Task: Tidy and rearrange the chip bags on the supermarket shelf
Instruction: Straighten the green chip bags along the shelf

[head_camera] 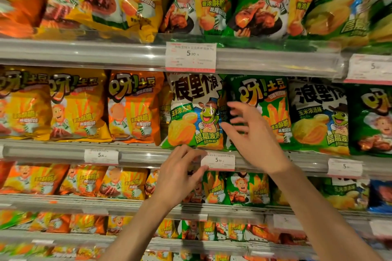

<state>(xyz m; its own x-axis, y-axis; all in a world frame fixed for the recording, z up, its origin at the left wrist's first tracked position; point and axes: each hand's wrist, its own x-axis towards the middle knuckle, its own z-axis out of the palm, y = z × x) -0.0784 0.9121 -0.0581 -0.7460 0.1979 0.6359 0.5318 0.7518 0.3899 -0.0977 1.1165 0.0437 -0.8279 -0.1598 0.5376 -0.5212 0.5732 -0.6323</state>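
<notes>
— Shelves of chip bags fill everything ahead. Which step is this?

— Sorting the middle shelf (pixel 63 151), I'd judge — a white-and-green bag (pixel 194 112) stands among orange ones (pixel 133 108). The right hand (pixel 252 131) hovers spread beside it, gripping nothing; the left hand (pixel 180 174) sits below by the price tag (pixel 218 161), fingers loosely curled, empty.

— Next?

— Probably grasp that bag — move it beside its match (pixel 318 112).

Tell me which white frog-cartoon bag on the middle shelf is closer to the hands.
The left frog-cartoon bag, between the orange bag and the green bag. Both hands are at it; the other frog-cartoon bag stands farther right, beyond the green bag.
</notes>
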